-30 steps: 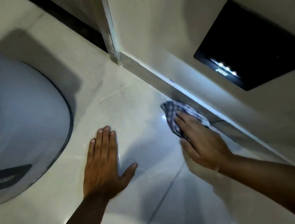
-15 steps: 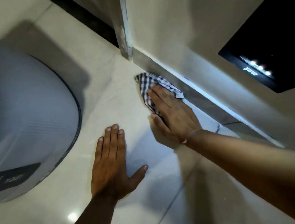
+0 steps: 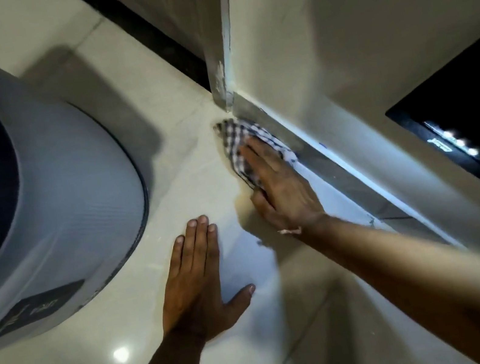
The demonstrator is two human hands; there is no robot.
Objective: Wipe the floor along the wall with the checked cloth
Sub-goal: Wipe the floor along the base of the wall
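The checked cloth (image 3: 235, 137), blue and white, lies bunched on the pale tiled floor (image 3: 185, 172) right against the grey skirting (image 3: 319, 164) of the wall (image 3: 321, 48), just below the wall's outer corner. My right hand (image 3: 281, 187) presses flat on the cloth, fingers pointing toward the corner; part of the cloth is hidden under the palm. My left hand (image 3: 195, 282) rests flat on the floor with fingers spread, holding nothing, nearer to me and left of the right hand.
A large rounded grey appliance (image 3: 55, 214) with a dark top stands on the floor at the left. A black panel (image 3: 469, 109) with small lights is set in the wall at the right. A dark strip (image 3: 148, 34) runs along the floor beyond the corner.
My right hand has slid the cloth along the skirting away from me, up to the wall's corner. My left hand has stayed planted on the floor.
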